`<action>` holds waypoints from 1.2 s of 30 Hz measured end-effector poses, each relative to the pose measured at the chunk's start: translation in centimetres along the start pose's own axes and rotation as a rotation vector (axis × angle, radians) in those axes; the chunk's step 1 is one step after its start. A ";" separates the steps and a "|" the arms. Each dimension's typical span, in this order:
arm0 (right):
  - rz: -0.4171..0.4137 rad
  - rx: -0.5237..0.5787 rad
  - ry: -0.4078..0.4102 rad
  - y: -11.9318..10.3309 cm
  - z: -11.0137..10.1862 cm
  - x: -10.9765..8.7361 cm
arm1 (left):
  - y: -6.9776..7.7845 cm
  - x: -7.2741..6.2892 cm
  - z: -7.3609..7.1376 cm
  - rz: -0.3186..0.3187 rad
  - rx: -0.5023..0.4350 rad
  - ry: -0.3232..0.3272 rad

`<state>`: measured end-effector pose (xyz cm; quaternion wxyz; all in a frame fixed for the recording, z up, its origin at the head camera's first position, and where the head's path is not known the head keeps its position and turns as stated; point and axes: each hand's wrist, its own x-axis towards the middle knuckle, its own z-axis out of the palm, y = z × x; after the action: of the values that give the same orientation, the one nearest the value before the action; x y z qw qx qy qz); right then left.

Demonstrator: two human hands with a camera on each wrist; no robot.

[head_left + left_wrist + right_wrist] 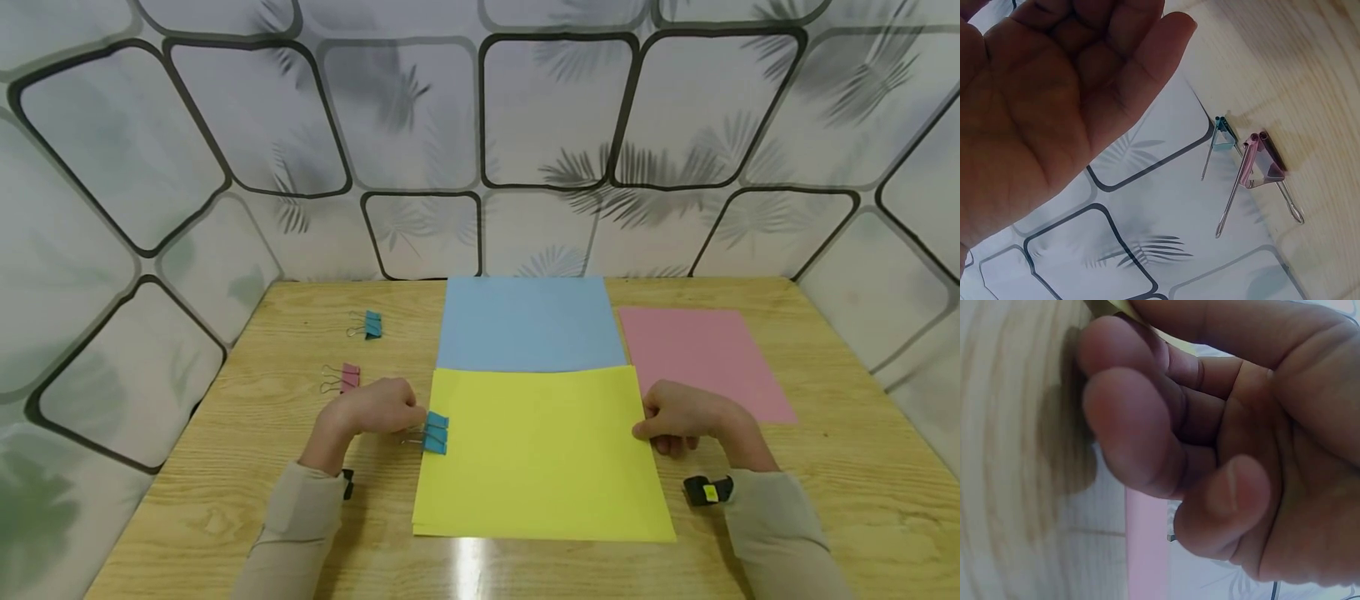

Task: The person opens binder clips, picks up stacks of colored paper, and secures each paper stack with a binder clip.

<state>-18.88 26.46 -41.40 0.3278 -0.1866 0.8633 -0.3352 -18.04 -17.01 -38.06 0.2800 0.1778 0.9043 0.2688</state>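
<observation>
At lower centre, the yellow paper (540, 458), longer crosswise, was pinched by the right hand (688, 412); the attached clip (436, 435) was positioned just right of the left hand (373, 407), whose hold was indeterminable.

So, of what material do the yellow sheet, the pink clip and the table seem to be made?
Yellow sheet: probably matte paper or thin card, thin-edged and evenly coloured.
Pink clip: likely metal; glossy body, silvery wire handles in the left wrist view.
Table: wood or wood-look laminate, with visible grain; glare suggests gloss.
</observation>
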 end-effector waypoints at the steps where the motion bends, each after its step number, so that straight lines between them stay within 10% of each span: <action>1: 0.002 0.000 0.000 0.0 0.0 0.0 | 0.0 0.0 0.0 0.000 0.001 0.000; 36: 0.044 -0.030 0.091 0.1 -0.9 -0.6 | 0.1 -0.5 -0.3 -0.003 0.030 0.001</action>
<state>-19.10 27.28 -40.75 0.2926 -0.1570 0.8861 -0.3233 -17.80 -17.30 -37.60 0.2771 0.1804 0.9086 0.2550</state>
